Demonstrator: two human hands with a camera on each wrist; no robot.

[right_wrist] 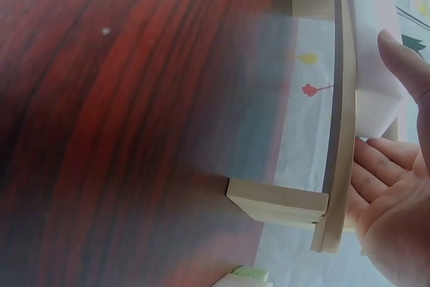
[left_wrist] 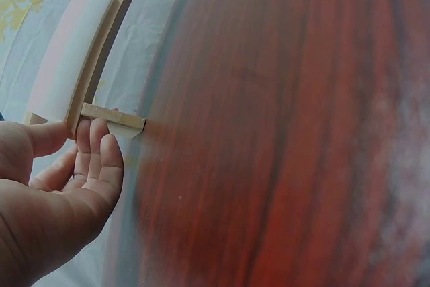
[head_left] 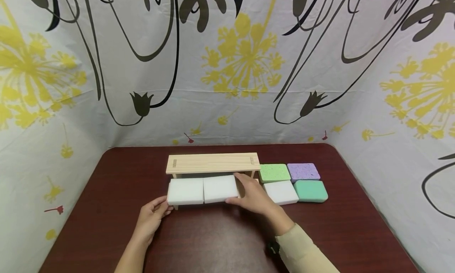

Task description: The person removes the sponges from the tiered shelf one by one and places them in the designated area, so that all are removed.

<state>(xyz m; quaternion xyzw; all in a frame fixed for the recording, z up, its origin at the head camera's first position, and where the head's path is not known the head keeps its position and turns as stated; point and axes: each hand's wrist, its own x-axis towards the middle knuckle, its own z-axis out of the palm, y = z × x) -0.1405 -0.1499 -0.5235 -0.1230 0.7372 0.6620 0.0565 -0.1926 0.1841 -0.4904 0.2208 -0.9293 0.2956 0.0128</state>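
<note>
Two white sponge blocks, the left one (head_left: 185, 191) and the right one (head_left: 220, 189), lie side by side on the low front tier of a wooden rack (head_left: 213, 163). My left hand (head_left: 151, 219) pinches the left end of that tier. In the left wrist view, the thumb is at the board's edge (left_wrist: 101, 45) and the fingers curl beside the leg (left_wrist: 114, 117). My right hand (head_left: 254, 194) holds the right block, thumb at its front and fingers behind. The right wrist view shows the thumb against the white block (right_wrist: 376, 65) above the board (right_wrist: 342, 112).
Right of the rack lie a light green sponge (head_left: 274, 173), a purple sponge (head_left: 303, 172), another white block (head_left: 281, 192) and a teal sponge (head_left: 311, 191). They sit close together on the dark red wooden table (head_left: 213, 241). A patterned cloth (head_left: 241, 123) surrounds the table's back and sides.
</note>
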